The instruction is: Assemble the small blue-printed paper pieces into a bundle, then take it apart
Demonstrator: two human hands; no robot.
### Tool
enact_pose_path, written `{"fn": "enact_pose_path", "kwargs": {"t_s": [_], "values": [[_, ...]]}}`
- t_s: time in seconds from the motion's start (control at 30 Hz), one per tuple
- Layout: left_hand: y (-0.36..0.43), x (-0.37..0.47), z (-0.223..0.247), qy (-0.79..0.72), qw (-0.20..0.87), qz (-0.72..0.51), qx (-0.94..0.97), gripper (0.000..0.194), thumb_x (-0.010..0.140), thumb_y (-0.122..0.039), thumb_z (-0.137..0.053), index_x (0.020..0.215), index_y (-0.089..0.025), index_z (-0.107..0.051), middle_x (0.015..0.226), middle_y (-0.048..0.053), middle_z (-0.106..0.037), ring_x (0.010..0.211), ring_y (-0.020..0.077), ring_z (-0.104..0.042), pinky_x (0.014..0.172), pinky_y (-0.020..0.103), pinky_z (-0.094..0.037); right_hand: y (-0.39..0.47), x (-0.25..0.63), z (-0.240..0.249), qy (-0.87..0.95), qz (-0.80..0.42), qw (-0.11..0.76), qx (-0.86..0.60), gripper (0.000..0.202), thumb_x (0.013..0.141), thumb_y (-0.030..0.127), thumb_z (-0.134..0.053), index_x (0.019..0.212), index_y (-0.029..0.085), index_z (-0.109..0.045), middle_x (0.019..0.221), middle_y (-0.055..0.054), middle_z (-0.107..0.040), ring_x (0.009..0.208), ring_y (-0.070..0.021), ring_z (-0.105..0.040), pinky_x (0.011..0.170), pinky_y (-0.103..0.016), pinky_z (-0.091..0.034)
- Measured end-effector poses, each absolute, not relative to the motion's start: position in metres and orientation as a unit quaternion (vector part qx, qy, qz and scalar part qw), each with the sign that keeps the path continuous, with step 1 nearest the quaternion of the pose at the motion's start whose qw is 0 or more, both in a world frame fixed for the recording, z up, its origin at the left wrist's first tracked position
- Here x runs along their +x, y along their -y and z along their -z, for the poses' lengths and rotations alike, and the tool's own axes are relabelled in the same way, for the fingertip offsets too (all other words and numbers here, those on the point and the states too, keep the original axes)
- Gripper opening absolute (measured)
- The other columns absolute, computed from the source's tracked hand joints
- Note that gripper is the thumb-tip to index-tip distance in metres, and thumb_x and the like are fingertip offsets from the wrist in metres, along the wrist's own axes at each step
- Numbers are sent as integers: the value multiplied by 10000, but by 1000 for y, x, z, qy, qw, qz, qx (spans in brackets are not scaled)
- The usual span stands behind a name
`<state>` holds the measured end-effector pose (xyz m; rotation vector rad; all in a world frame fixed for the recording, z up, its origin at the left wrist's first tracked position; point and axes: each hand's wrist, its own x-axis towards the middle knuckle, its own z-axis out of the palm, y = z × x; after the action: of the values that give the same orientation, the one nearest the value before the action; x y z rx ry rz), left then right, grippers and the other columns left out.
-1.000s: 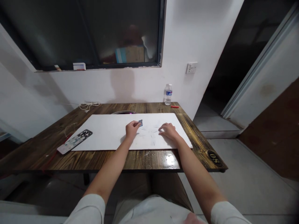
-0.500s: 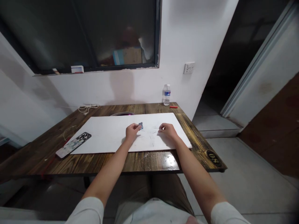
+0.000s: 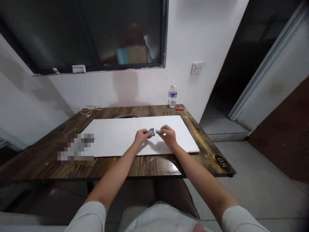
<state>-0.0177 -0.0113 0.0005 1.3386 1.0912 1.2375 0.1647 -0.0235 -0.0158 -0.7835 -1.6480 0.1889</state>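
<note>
Head view: the left hand has its thumb and fingers clamped on a small blue piece, which juts from the fingertips toward the other hand, above the white board. Just beside it, the right hand has thumb and fingertips drawn together in a pinch, seemingly on a tiny pale bit — too small here to tell what it is, or whether it touches the blue piece. On the board, a little nearer the body than the two grips, lies a thin dark line.

The step in hand looks like fine two-handed work, with the left grip as the holder and the right fingertips brought up to the piece. The next move probably calls for a steady left pinch and a small, careful motion from the right — lined up with the piece's near side, with little force.

Well beyond the grips, toward the wall, a bottle stands on the table, with a red stick lying near its foot.
</note>
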Motion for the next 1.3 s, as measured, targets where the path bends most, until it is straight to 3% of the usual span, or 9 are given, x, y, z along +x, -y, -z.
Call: {"fn": "enact_pose_path", "kwargs": {"t_s": [0.2,0.6,0.93,1.03,1.13,1.3], "values": [[12,-14,2,-431,519,-498,545,400,524,-455,-861,654,-132,-664,611,40,-654,567,140,-602,611,274,-488,25,161,20,751,-44,574,-324,175,909,293,-604,806,221,-726,796,-34,-584,719,-138,-568,655,-263,-476],[18,-13,-4,-402,572,-474,535,440,520,-478,-877,703,-133,-675,654,47,-676,600,139,-608,675,298,-506,22,164,25,751,-128,567,-313,167,882,351,-645,982,296,-766,927,-43,-673,808,-163,-641,729,-293,-524],[12,-15,-1,-410,560,-507,512,435,529,-455,-870,757,-125,-700,684,54,-682,591,126,-598,633,272,-484,18,172,19,770,-191,523,-312,284,924,343,-578,1183,287,-680,1057,-65,-617,847,-156,-609,672,-270,-502],[8,-16,3,-436,544,-529,484,441,526,-454,-862,775,-129,-697,698,61,-689,598,135,-607,623,274,-488,16,179,18,788,-159,476,-357,348,873,311,-660,1217,263,-649,1030,-66,-632,879,-179,-586,766,-319,-501],[2,-18,6,-455,531,-551,455,425,526,-436,-858,765,-131,-682,665,49,-676,590,132,-607,617,269,-492,15,186,21,821,-84,374,-422,325,796,301,-749,1115,256,-709,1056,-86,-631,979,-230,-526,887,-389,-452],[-2,-21,7,-459,525,-570,434,414,527,-408,-857,776,-128,-680,666,40,-675,583,120,-608,600,251,-494,20,188,21,840,-55,258,-475,251,767,386,-771,1008,316,-759,1133,-87,-598,1056,-276,-446,911,-422,-389]]}}
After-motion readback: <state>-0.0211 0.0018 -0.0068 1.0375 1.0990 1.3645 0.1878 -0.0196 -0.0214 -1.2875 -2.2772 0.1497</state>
